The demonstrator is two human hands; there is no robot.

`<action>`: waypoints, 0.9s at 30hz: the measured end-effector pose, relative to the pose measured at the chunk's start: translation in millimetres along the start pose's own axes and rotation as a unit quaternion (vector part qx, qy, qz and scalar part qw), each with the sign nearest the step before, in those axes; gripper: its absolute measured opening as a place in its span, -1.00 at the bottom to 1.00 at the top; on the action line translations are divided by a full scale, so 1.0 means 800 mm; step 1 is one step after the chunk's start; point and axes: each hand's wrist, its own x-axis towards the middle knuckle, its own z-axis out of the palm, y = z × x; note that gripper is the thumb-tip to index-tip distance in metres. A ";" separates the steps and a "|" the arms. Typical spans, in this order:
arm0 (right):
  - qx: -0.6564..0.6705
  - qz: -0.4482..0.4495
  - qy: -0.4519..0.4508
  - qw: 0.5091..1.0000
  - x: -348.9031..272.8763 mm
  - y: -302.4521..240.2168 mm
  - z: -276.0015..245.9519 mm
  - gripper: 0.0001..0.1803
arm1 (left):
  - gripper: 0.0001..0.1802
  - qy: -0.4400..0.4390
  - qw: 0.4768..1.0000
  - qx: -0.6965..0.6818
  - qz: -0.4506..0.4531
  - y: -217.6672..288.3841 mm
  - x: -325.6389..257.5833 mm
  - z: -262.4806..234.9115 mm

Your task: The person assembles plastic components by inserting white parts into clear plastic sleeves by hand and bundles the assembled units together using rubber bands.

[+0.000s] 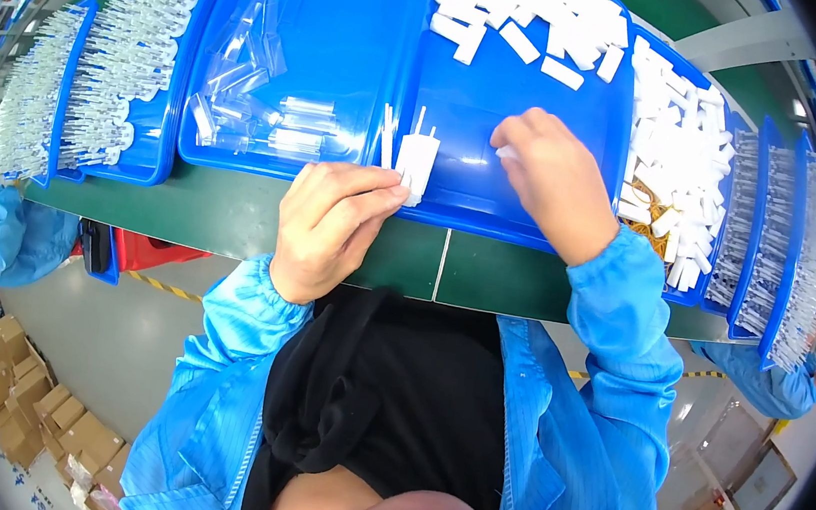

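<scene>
My left hand (pixel 336 227) pinches a small white rectangular block (pixel 418 164) between thumb and fingers, over the front edge of the blue trays. Thin white sticks stand up from the block's top and beside it. To its right, over the bare part of a blue tray (pixel 457 175), my right hand (pixel 553 176) is closed, with a small whitish thing at its fingertips that is too hidden to name. White blocks (pixel 523 41) lie loose at the far end of that tray. The adjoining blue tray on the left holds clear plastic sleeves (pixel 304 127), some stacked, some scattered.
Blue trays at the left carry dense rows of thin clear-and-white pieces (pixel 146 34). Right of me, another tray holds white blocks (pixel 678 135) and brownish rubber bands (pixel 643 203). Similar rows (pixel 791 248) stand farther right. Co-workers (pixel 18 236) are at both sides; cardboard boxes (pixel 30 393) lie behind left.
</scene>
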 end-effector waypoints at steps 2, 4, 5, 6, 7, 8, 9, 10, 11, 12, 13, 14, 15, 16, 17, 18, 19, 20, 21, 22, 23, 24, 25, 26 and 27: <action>0.065 0.040 -0.029 0.997 0.002 0.011 -0.004 -0.80 | -0.67 -0.001 1.000 -0.008 0.005 0.001 0.001 0.001; 0.463 0.239 0.048 0.852 0.002 0.018 0.003 -0.75 | -0.67 -0.012 1.000 -0.021 0.012 0.003 0.001 0.004; 0.567 0.274 0.109 0.769 0.002 0.007 0.003 -0.71 | -0.66 -0.024 0.999 -0.031 0.020 0.003 0.001 0.004; 0.567 0.276 0.112 0.768 0.004 0.003 0.010 -0.71 | -0.66 -0.027 0.999 -0.032 0.021 0.006 0.002 0.004; 0.635 0.277 0.148 0.706 0.003 0.001 0.020 -0.72 | -0.66 -0.038 0.998 -0.042 0.025 0.010 0.002 0.004; 0.697 0.275 0.182 0.637 0.004 -0.003 0.026 -0.72 | -0.65 -0.048 0.997 -0.049 0.027 0.014 0.003 0.003; 0.702 0.265 0.187 0.635 0.006 -0.009 0.023 -0.74 | -0.65 -0.053 0.997 -0.051 0.031 0.017 0.004 0.003; 0.702 0.265 0.188 0.633 0.007 -0.014 0.021 -0.74 | -0.65 -0.055 0.997 -0.051 0.033 0.019 0.005 0.003; 0.694 0.261 0.173 0.648 0.007 -0.018 0.019 -0.75 | -0.65 -0.057 0.996 -0.059 0.033 0.021 0.006 0.004; 0.685 0.257 0.157 0.663 0.005 -0.020 0.017 -0.75 | -0.65 -0.058 0.996 -0.066 0.032 0.022 0.007 0.005; 0.690 0.252 0.136 0.665 0.003 -0.021 0.017 -0.76 | -0.65 -0.059 0.996 -0.066 0.033 0.023 0.007 0.005; 0.691 0.252 0.136 0.664 0.001 -0.021 0.016 -0.76 | -0.65 -0.060 0.996 -0.063 0.029 0.024 0.006 0.005; 0.683 0.251 0.131 0.673 -0.001 -0.020 0.014 -0.76 | -0.65 -0.061 0.996 -0.060 0.024 0.024 0.006 0.004; 0.676 0.250 0.125 0.682 -0.002 -0.019 0.014 -0.76 | -0.65 -0.061 0.996 -0.060 0.024 0.026 0.005 0.005; 0.676 0.250 0.125 0.682 -0.003 -0.019 0.014 -0.76 | -0.65 -0.059 0.996 -0.060 0.021 0.027 0.004 0.004; 0.670 0.250 0.132 0.686 -0.004 -0.019 0.015 -0.76 | -0.65 -0.057 0.996 -0.060 0.018 0.027 0.004 0.004; 0.664 0.250 0.139 0.691 -0.005 -0.019 0.015 -0.76 | -0.65 -0.058 0.996 -0.059 0.018 0.028 0.003 0.003; 0.664 0.250 0.140 0.691 -0.005 -0.019 0.015 -0.76 | -0.65 -0.061 0.996 -0.063 0.013 0.027 0.004 0.003; 0.663 0.249 0.137 0.693 -0.004 -0.020 0.015 -0.76 | -0.65 -0.063 0.996 -0.066 0.008 0.025 0.004 0.003; 0.662 0.248 0.133 0.695 -0.004 -0.020 0.015 -0.76 | -0.65 -0.064 0.996 -0.068 0.009 0.024 0.004 0.004; 0.662 0.247 0.133 0.695 -0.003 -0.021 0.014 -0.76 | -0.65 -0.066 0.996 -0.064 0.011 0.025 0.005 0.004; 0.655 0.246 0.136 0.701 -0.001 -0.021 0.013 -0.76 | -0.65 -0.067 0.996 -0.060 0.013 0.025 0.006 0.003; 0.648 0.245 0.139 0.708 0.001 -0.022 0.012 -0.77 | -0.65 -0.067 0.996 -0.059 0.014 0.024 0.007 0.003; 0.649 0.244 0.139 0.707 0.001 -0.022 0.013 -0.77 | -0.65 -0.063 0.996 -0.057 0.012 0.022 0.008 0.003; 0.658 0.237 0.112 0.706 0.002 -0.022 0.014 -0.78 | -0.65 -0.058 0.997 -0.054 0.010 0.020 0.009 0.004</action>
